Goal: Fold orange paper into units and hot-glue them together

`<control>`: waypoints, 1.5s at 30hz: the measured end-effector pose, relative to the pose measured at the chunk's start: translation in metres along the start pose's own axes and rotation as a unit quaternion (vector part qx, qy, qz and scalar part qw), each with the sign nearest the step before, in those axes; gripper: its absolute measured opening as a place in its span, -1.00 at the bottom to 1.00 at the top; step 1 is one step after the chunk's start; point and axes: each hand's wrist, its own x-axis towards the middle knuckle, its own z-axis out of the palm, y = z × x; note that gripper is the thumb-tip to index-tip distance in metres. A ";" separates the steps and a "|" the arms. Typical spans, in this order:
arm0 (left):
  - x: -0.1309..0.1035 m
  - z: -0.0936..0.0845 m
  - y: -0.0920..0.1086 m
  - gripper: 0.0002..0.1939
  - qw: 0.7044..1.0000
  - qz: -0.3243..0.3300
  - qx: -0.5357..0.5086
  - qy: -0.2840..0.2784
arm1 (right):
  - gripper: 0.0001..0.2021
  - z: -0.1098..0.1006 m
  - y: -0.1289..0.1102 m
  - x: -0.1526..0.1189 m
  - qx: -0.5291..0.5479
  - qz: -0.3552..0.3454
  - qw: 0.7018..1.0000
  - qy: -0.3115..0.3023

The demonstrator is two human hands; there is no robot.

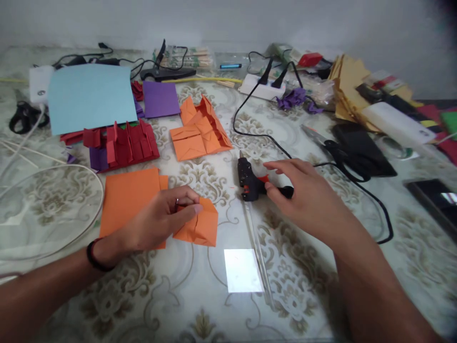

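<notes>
Between the thumb and fingers of my left hand [167,214] is a folded orange paper piece [205,226], pinched at its upper left. Flat orange sheets [128,195] lie under and beside that hand. My right hand [307,195] hovers by the handle of a black hot glue gun [248,178], fingers apart; whether the thumb touches the handle I cannot tell. The glue gun rests on its side with its nozzle pointing away from me, and a clear glue stick [255,243] runs out of its back. Folded orange paper pieces [200,133] lie beyond it.
Folded red paper pieces [132,145], a light blue sheet [93,97] and a purple square [160,99] are at the left. Black scissors [339,155] and phones [364,147] lie right. A black cord curves past a white power strip [262,88] at the back.
</notes>
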 end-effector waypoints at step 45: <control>0.001 0.003 -0.004 -0.84 0.998 -0.012 -0.056 0.016 | -0.76 0.006 -0.057 -0.017 0.277 -0.073 0.950 -0.124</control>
